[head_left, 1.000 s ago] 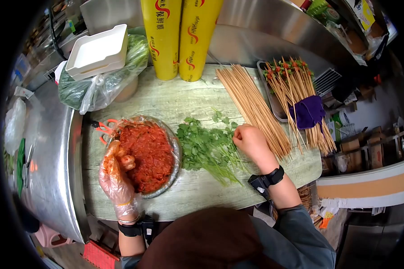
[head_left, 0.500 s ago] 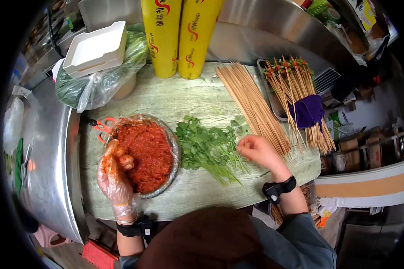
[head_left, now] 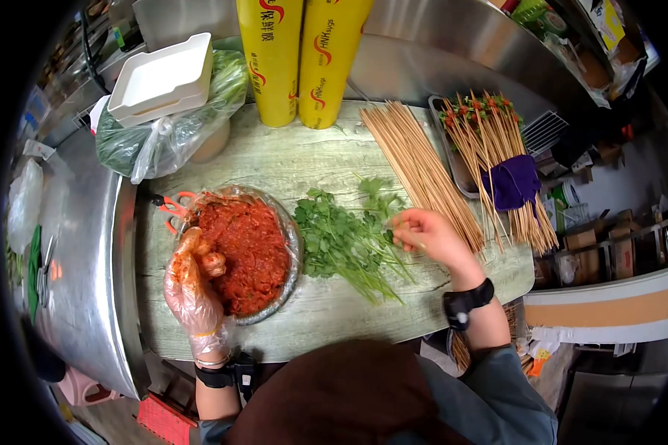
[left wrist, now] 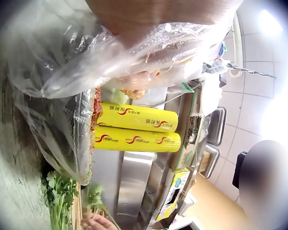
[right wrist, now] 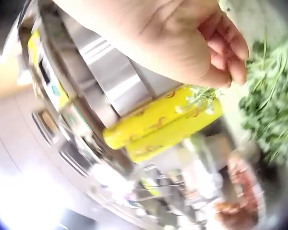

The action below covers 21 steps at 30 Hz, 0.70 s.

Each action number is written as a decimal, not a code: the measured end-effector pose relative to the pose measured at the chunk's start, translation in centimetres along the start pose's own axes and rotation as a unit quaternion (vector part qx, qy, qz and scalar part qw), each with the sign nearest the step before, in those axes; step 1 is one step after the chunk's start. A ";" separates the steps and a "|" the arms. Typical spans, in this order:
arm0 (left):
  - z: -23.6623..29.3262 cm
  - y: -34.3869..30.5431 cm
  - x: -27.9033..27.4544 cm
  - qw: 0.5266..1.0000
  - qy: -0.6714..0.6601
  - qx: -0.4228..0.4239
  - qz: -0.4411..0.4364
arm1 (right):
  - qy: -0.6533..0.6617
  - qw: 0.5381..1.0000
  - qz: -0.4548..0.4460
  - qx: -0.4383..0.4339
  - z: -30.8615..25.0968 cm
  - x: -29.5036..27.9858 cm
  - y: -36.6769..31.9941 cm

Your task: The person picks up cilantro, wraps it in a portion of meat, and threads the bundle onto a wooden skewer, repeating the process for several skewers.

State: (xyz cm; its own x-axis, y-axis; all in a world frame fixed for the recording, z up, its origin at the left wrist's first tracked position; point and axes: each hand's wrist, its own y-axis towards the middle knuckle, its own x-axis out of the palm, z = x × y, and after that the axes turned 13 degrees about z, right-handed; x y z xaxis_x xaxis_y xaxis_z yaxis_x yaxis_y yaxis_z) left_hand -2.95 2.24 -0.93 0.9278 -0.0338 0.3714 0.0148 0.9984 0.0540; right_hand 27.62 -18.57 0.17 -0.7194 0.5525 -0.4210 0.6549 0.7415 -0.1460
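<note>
The right hand [head_left: 432, 237] has its bare fingers closed in a pinch on a cilantro sprig [head_left: 378, 199], whose leaves spread just beyond the fingertips. Left of those fingers, near them, a loose cilantro pile [head_left: 341, 241] lies on the tabletop [head_left: 334, 322], with its leaves toward the bowl and its stems slanting toward the person. Farther left, the left hand [head_left: 193, 293] wears a clear plastic glove smeared with red; its fingers are bent in at the near left side of a plastic-lined bowl [head_left: 296, 278], and whether they grip anything cannot be told. Just right of these gloved fingers, the bowl holds a chopped red mixture [head_left: 245, 252]. Beyond them, orange-handled scissors [head_left: 174, 208] lie beside the bowl. Past the right fingers and slightly to their right, bare bamboo skewers [head_left: 423, 174] lie in a slanting bundle; farther right, filled skewers [head_left: 490, 141] rest across a metal tray [head_left: 456, 170], with a purple cloth [head_left: 513, 185] over their sticks. Well beyond both hands' fingers, two yellow cling film rolls [head_left: 323, 67] stand side by side, and left of them a white container [head_left: 159, 78] sits on a plastic bag [head_left: 163, 148] of greens.
</note>
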 end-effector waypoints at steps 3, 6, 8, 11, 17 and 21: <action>0.0 0.1 -0.2 1.000 0.002 -0.003 -0.005 | 0.025 1.000 -0.012 -0.014 0.5 0.7 0.4; 0.0 0.0 -0.3 1.000 -0.010 -0.012 -0.007 | 0.245 0.966 -0.049 0.071 -2.8 0.4 -0.2; 0.0 0.0 -0.3 1.000 0.000 0.001 -0.008 | 0.003 1.000 0.011 -0.005 -2.5 1.0 0.1; 0.0 0.1 0.1 1.000 0.006 -0.003 -0.006 | -0.002 1.000 -0.007 -0.018 -1.9 1.4 0.2; -0.1 0.2 -0.1 1.000 -0.006 -0.006 -0.014 | -0.310 0.909 0.149 -0.237 -1.1 2.5 0.9; -0.2 0.0 -0.4 1.000 -0.007 -0.004 -0.007 | -0.248 0.964 0.045 -0.079 -1.1 2.7 0.1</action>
State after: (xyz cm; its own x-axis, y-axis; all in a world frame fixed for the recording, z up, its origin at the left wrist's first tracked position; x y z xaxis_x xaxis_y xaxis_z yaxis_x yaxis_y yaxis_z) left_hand -3.26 2.29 -1.25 0.9225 -0.0478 0.3830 0.0301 0.9982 0.0521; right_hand 25.50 -16.61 -0.03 -0.4362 0.3956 -0.8082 0.6381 0.7693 0.0321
